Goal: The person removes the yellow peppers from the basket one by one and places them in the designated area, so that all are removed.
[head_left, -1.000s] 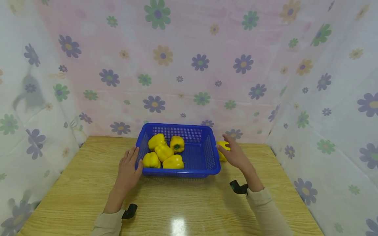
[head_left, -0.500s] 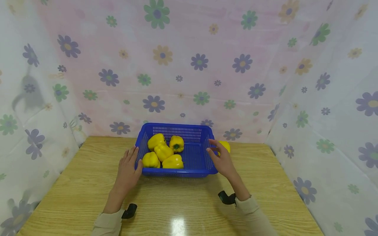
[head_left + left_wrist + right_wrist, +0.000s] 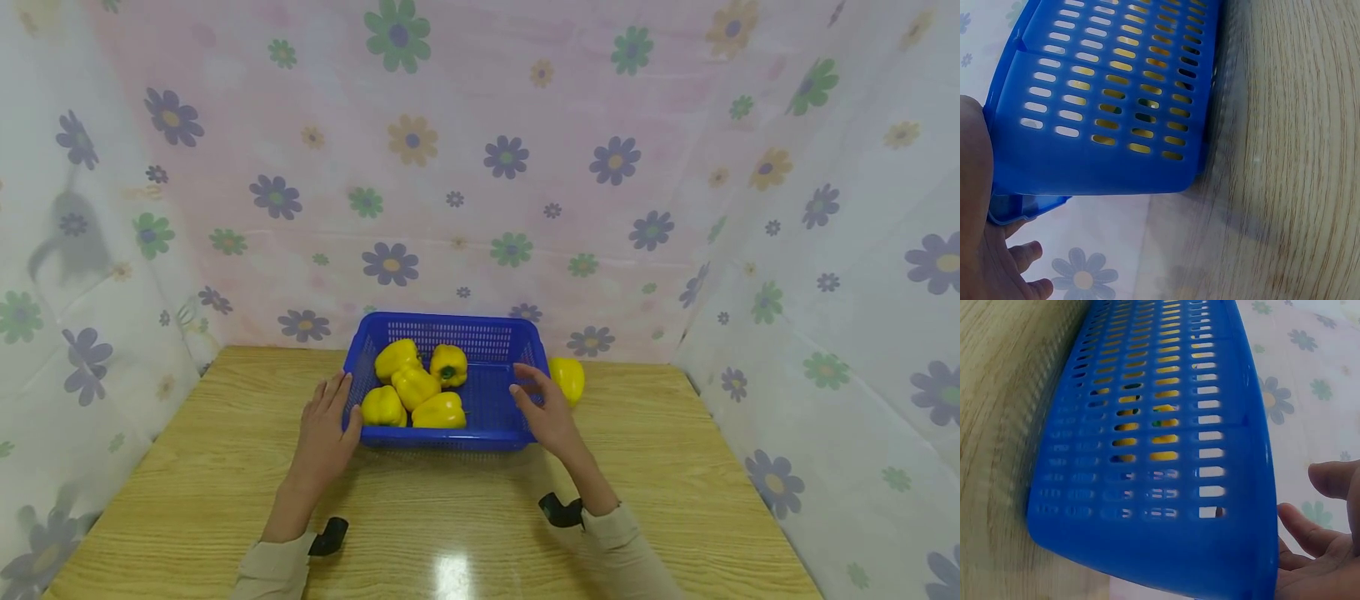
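Observation:
Several yellow bell peppers (image 3: pixel 416 387) lie in the left half of a blue plastic basket (image 3: pixel 450 437) with slotted walls. My left hand (image 3: pixel 326 429) rests on the basket's left rim, its fingers extended along the side; in the left wrist view the thumb side touches the rim (image 3: pixel 997 125). Over the basket's right end hovers my right hand (image 3: pixel 551 417), fingers loosely bent and apart, holding nothing. Another yellow bell pepper (image 3: pixel 567 381) sits on the table just outside the basket's right wall. Peppers show through the slots of the basket wall (image 3: pixel 1147 550) in the right wrist view.
The basket stands near the back of a wood-grain table (image 3: pixel 450 517). Flower-printed cloth (image 3: pixel 465 167) hangs behind the table and along both sides. A dark wrist-camera mount (image 3: pixel 560 510) sits at the right wrist, another mount (image 3: pixel 330 537) at the left.
My right hand has moved left from beside the outside pepper, across the right rim, to above the basket's right end. That pepper is now more visible. The left hand stays in place.

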A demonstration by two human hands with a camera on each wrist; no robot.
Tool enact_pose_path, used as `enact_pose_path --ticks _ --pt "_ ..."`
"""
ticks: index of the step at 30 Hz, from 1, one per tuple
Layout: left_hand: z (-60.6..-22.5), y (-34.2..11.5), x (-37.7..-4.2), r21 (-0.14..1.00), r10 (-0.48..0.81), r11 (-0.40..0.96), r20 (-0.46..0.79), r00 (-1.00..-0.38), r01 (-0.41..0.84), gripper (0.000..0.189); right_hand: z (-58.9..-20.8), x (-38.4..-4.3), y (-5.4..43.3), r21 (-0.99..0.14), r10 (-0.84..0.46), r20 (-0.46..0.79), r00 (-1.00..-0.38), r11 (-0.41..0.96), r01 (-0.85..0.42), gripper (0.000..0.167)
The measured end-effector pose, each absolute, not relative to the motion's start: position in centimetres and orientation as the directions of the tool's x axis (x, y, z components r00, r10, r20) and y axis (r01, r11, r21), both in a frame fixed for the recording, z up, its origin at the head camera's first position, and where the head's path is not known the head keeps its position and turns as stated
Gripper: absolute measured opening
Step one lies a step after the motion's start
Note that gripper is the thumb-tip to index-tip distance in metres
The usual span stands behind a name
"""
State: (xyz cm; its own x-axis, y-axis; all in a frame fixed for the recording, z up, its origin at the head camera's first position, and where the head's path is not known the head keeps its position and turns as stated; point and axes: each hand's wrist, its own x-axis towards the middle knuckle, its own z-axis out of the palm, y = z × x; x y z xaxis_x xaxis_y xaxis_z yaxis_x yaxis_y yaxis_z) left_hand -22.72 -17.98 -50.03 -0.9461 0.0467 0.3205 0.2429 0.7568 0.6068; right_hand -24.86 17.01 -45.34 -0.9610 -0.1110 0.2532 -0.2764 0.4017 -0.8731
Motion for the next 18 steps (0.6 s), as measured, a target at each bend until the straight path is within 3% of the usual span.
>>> enact_pose_path --ticks 9,18 --pt "-50.0 -18.0 -22.7 0.600 0.050 0.761 0.326 -0.944 0.247 0.057 -45.7 -25.1 16.2 -0.857 -0.131 0.267 -0.955 0.420 -0.298 0.041" --pt "-50.0 -18.0 -22.8 0.600 0.048 0.759 0.335 -0.941 0.252 0.057 -45.6 -25.5 15.0 -0.834 -0.207 0.180 -0.962 0.487 -0.261 0.044"
